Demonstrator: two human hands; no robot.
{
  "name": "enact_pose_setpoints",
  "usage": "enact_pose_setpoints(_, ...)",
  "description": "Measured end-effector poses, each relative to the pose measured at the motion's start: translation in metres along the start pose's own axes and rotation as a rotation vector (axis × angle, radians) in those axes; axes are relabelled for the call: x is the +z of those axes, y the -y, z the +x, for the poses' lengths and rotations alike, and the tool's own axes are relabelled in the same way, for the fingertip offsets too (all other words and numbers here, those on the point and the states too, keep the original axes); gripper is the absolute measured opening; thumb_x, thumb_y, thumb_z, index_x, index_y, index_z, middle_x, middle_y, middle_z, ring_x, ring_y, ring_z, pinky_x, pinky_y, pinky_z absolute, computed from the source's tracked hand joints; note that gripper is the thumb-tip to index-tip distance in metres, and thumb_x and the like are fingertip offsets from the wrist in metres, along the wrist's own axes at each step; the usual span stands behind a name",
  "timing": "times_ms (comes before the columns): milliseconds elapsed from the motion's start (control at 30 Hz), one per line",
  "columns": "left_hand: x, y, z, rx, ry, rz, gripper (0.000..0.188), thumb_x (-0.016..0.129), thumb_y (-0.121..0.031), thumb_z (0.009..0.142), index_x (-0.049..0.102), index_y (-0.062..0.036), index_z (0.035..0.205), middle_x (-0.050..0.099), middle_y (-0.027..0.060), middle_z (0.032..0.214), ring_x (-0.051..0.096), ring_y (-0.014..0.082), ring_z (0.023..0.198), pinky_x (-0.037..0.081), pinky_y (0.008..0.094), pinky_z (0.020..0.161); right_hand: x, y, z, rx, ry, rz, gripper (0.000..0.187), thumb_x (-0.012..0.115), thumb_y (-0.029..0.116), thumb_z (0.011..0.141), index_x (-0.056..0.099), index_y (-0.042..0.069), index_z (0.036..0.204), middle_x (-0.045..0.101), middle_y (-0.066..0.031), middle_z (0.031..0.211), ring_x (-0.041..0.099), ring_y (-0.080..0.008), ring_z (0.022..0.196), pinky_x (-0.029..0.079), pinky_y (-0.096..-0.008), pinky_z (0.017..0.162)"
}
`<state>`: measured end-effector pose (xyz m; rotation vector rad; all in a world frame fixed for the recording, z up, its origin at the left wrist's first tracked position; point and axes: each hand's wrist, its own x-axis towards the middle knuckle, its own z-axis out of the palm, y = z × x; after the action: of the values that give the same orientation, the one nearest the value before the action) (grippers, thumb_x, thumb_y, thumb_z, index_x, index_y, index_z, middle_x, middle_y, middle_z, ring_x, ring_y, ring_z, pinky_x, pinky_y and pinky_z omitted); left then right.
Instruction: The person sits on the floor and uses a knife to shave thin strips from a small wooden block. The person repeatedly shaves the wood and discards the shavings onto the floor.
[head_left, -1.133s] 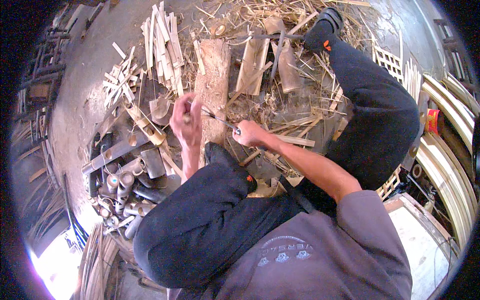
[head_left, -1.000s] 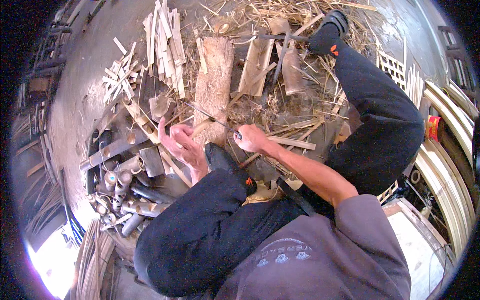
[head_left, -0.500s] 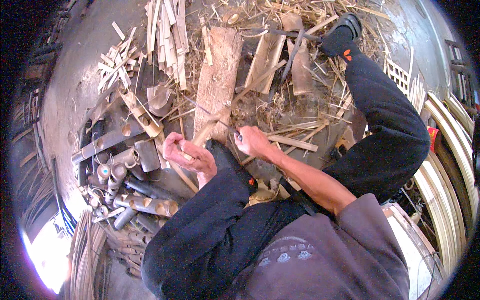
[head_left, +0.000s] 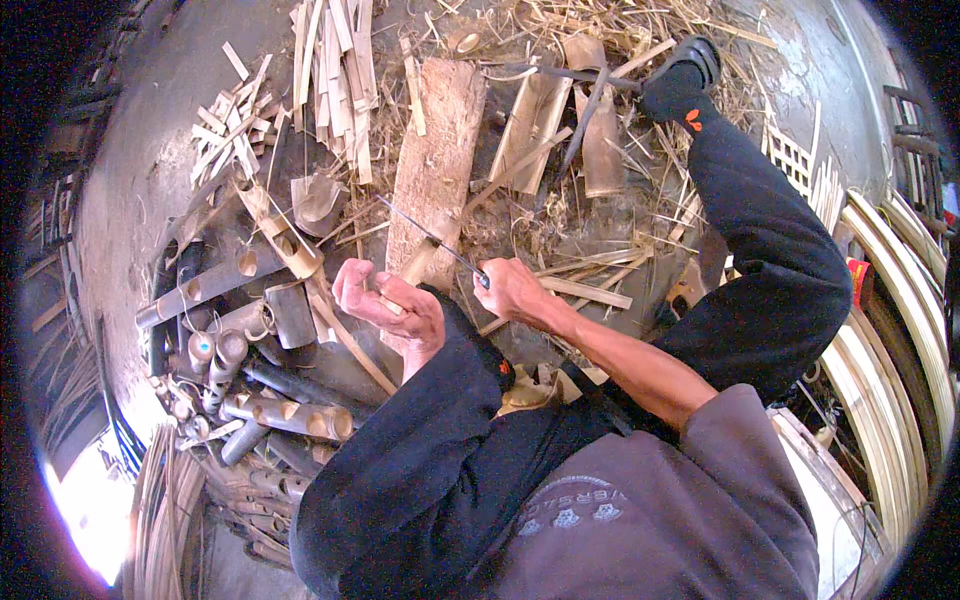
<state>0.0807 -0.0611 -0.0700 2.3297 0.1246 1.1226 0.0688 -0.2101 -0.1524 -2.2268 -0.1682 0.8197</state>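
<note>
Shirt (head_left: pixel 650 500) and dark trousers (head_left: pixel 400 480) fill the lower part of the frame; at the centre, the right hand's (head_left: pixel 515 292) fingers wrap the handle of a thin-bladed knife (head_left: pixel 456 257), its blade slanting to the upper left; just left of it, the left hand (head_left: pixel 398 308) holds a pale bamboo strip (head_left: pixel 418 264) in curled fingers, the strip's far end at the blade; bamboo tubes (head_left: pixel 285 413) crowd the lower left; a rough board (head_left: pixel 435 150) lies beyond the hands; split strips (head_left: pixel 338 90) heap at upper left, shavings (head_left: pixel 570 20) along the top edge.
</note>
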Motion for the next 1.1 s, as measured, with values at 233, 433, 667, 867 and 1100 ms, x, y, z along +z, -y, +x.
enact_pose_setpoints(233,-0.009,0.007,-0.011,0.066,0.087,0.015,0.022,0.041,0.000,0.086,0.041,0.0031,0.108,0.043,0.0167,0.102,0.045,0.0282,0.092,0.039,0.0412,0.081,-0.004,-0.009,-0.001,0.026,-0.040,-0.025,0.029,0.057,0.029,0.085,0.065,0.000,0.084,0.062,-0.0257,0.074,0.062,-0.0435,0.074,0.049,-0.0498,0.065)
enact_pose_setpoints(433,0.001,0.007,-0.011,0.010,-0.019,-0.026,0.023,0.042,-0.004,0.088,0.039,0.0025,0.110,0.044,0.0160,0.100,0.044,0.0276,0.090,0.038,0.0409,0.081,0.001,-0.007,-0.010,-0.091,-0.015,0.062,0.024,0.057,0.021,0.083,0.062,-0.002,0.081,0.059,-0.0274,0.074,0.058,-0.0468,0.074,0.047,-0.0501,0.065)
enact_pose_setpoints(667,0.007,0.007,-0.010,-0.027,-0.056,-0.058,0.024,0.043,-0.008,0.089,0.039,0.0019,0.110,0.045,0.0149,0.096,0.044,0.0268,0.087,0.038,0.0403,0.080,0.002,-0.028,0.006,0.032,-0.059,-0.017,0.030,0.059,0.027,0.083,0.065,-0.002,0.079,0.063,-0.0269,0.078,0.063,-0.0441,0.076,0.051,-0.0512,0.069)
enact_pose_setpoints(867,0.005,0.003,-0.006,-0.034,-0.063,-0.038,0.022,0.042,-0.013,0.090,0.043,0.0021,0.107,0.048,0.0138,0.091,0.047,0.0260,0.083,0.039,0.0395,0.080,0.006,-0.016,-0.007,-0.106,-0.024,0.048,0.023,0.058,0.024,0.083,0.061,0.002,0.088,0.059,-0.0249,0.071,0.060,-0.0432,0.071,0.047,-0.0490,0.062)
enact_pose_setpoints(1100,-0.004,-0.006,0.005,-0.117,-0.035,-0.032,0.025,0.041,-0.018,0.092,0.048,0.0023,0.103,0.052,0.0124,0.085,0.049,0.0251,0.079,0.040,0.0386,0.081,0.012,-0.045,-0.002,0.125,0.015,-0.070,0.026,0.060,0.028,0.083,0.066,0.002,0.080,0.063,-0.0251,0.076,0.063,-0.0423,0.073,0.051,-0.0508,0.067)
